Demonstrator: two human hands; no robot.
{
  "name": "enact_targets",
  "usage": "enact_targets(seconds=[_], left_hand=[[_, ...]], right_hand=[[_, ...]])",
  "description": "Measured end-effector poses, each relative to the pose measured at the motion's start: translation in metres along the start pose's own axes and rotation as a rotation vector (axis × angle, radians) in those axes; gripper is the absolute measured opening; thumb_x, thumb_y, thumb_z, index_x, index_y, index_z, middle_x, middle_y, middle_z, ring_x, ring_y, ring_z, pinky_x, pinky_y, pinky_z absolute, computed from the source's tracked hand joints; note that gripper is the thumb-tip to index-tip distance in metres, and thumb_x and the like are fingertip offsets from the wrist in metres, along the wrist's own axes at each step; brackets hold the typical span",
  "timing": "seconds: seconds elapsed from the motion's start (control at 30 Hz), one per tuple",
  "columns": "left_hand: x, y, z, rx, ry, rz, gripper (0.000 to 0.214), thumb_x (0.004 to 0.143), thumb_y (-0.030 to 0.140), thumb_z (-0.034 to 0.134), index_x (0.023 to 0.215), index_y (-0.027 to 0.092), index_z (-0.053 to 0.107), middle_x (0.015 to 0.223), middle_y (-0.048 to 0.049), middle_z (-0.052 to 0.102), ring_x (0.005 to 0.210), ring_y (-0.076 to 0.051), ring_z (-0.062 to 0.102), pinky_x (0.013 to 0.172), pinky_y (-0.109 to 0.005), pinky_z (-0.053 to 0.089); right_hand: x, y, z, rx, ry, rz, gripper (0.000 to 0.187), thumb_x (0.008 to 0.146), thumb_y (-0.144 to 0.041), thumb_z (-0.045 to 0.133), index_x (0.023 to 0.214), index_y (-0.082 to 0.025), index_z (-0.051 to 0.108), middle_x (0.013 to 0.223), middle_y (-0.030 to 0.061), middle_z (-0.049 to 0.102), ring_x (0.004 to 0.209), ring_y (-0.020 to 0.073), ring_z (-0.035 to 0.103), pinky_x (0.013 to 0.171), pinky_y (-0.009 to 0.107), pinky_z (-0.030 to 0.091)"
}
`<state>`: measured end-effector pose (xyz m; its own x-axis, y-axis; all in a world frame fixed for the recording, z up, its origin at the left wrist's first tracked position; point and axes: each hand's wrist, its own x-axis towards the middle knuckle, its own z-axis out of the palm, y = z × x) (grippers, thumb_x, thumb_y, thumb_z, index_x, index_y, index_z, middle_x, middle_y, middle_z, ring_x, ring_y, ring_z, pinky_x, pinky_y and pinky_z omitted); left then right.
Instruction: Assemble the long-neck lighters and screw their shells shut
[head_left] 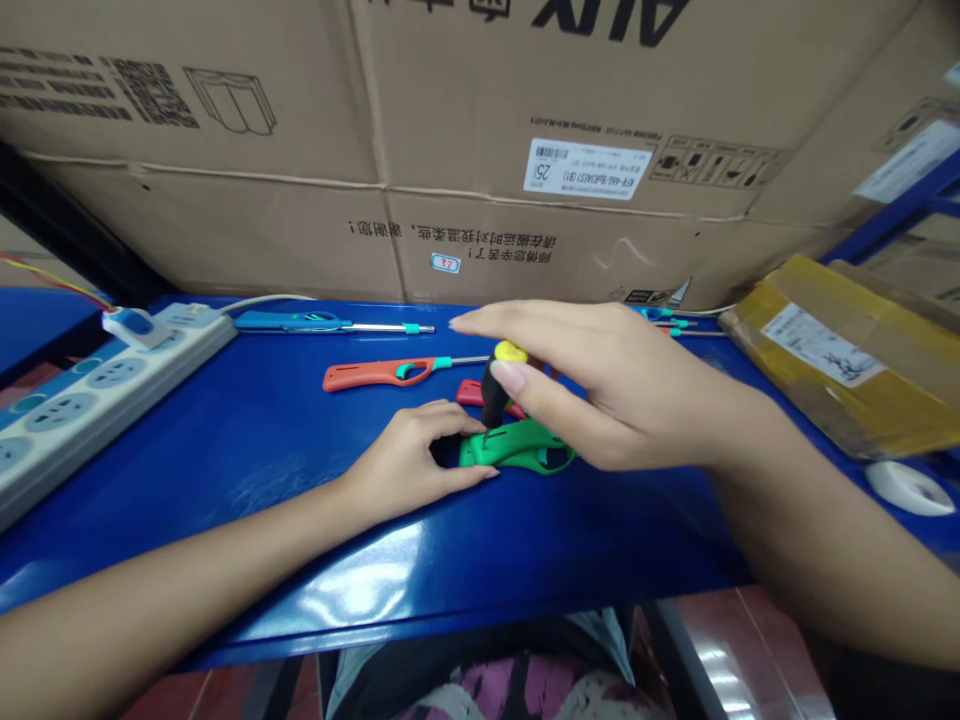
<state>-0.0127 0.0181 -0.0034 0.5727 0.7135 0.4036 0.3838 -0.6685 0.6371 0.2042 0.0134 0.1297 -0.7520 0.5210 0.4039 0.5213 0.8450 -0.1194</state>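
A green lighter lies on the blue table in front of me. My left hand pinches its left end and holds it down. A short screwdriver with a black grip and yellow cap stands upright, tip on the green lighter. My right hand grips that screwdriver between thumb and fingers, index finger stretched out to the left. A red lighter lies just behind, partly hidden.
An orange lighter and a blue lighter lie farther back. A white power strip sits at the left. Large cardboard boxes wall off the back. A yellow-taped parcel and a tape roll are at the right.
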Motion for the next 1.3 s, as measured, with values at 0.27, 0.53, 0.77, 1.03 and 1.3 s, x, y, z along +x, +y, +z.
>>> enact_targets(seconds=[0.27, 0.53, 0.77, 1.03, 1.3], left_hand=[[0.002, 0.001, 0.000, 0.005, 0.008, -0.021, 0.029, 0.079, 0.037, 0.081, 0.101, 0.020, 0.075, 0.100, -0.0042, 0.077, 0.094, -0.025, 0.073, 0.086, -0.036, 0.059], [0.001, 0.000, 0.001, 0.009, 0.015, -0.028, 0.034, 0.079, 0.037, 0.082, 0.106, 0.019, 0.074, 0.101, -0.0051, 0.077, 0.093, -0.024, 0.073, 0.083, -0.035, 0.058], [0.002, 0.001, 0.000, -0.033, -0.019, -0.039, 0.034, 0.080, 0.037, 0.081, 0.108, 0.019, 0.074, 0.108, -0.0057, 0.077, 0.102, -0.025, 0.072, 0.095, -0.037, 0.056], [0.002, 0.002, 0.000, -0.024, -0.003, -0.045, 0.030, 0.078, 0.035, 0.083, 0.102, 0.019, 0.074, 0.102, -0.0044, 0.078, 0.096, -0.023, 0.073, 0.090, -0.034, 0.057], [0.001, -0.001, 0.002, 0.000, 0.006, -0.031, 0.033, 0.078, 0.039, 0.082, 0.103, 0.018, 0.074, 0.097, -0.0056, 0.077, 0.091, -0.024, 0.072, 0.083, -0.034, 0.058]], right_hand=[[-0.001, -0.001, 0.011, -0.133, 0.171, -0.069, 0.044, 0.104, -0.051, 0.043, 0.107, -0.016, 0.069, 0.090, 0.0042, 0.074, 0.083, 0.0157, 0.069, 0.067, 0.025, 0.046], [0.000, -0.001, 0.006, -0.014, 0.105, -0.076, 0.036, 0.102, -0.047, 0.049, 0.107, -0.016, 0.066, 0.098, 0.0054, 0.073, 0.088, 0.0163, 0.068, 0.074, 0.027, 0.050], [0.004, -0.002, -0.002, 0.193, 0.063, -0.067, 0.024, 0.100, -0.023, 0.051, 0.117, -0.018, 0.067, 0.105, 0.0045, 0.074, 0.088, 0.0142, 0.068, 0.079, 0.026, 0.052], [0.006, -0.001, -0.001, 0.250, 0.131, -0.006, 0.020, 0.099, -0.025, 0.055, 0.106, -0.015, 0.070, 0.085, 0.0020, 0.073, 0.068, 0.0100, 0.062, 0.065, 0.022, 0.047], [0.006, 0.000, -0.007, -0.010, 0.018, -0.044, 0.034, 0.098, -0.046, 0.058, 0.099, -0.014, 0.067, 0.088, 0.0061, 0.070, 0.080, 0.0175, 0.065, 0.069, 0.028, 0.049]])
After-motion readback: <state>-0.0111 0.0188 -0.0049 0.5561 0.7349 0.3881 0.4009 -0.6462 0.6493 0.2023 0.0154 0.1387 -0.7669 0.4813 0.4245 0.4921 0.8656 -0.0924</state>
